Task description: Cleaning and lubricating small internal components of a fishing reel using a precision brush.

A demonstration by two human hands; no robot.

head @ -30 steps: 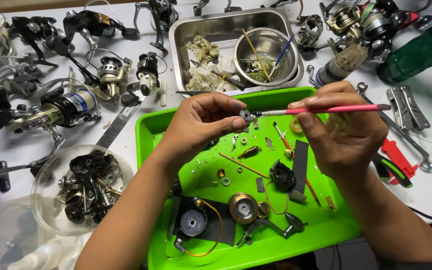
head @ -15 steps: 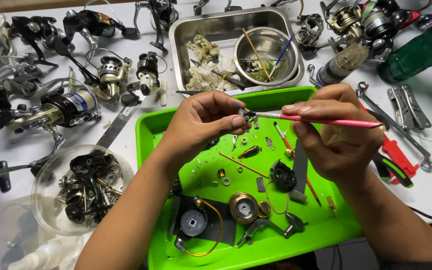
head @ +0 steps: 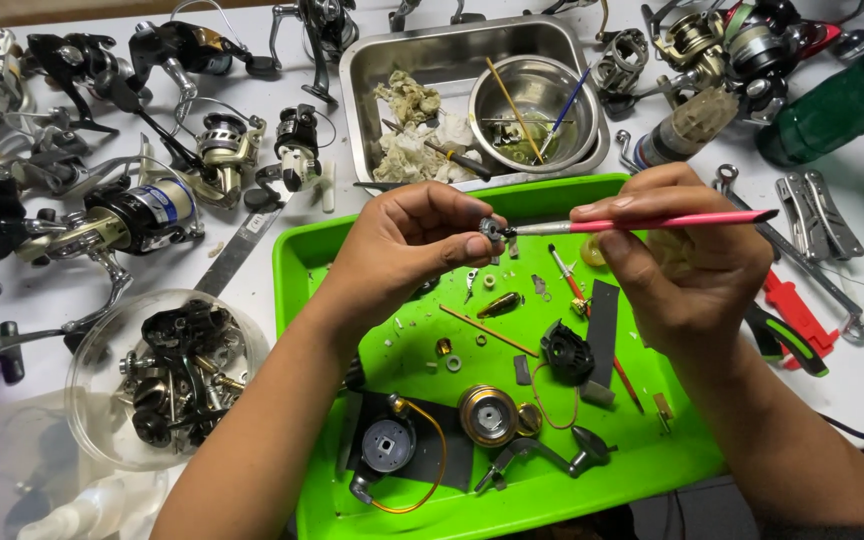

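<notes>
1. White tabletop (head: 252,265), crowded with fishing reels (head: 142,215), carries a green tray (head: 297,300) of loose reel parts.
2. Above the tray's upper edge, the left hand (head: 402,250) pinches a small metal part (head: 493,230) between thumb and fingertips.
3. Right hand (head: 692,265) grips a pink brush (head: 652,222), its tip touching that part.
4. Beyond the tray sits a steel pan (head: 372,60) holding a round bowl (head: 532,105).
</notes>
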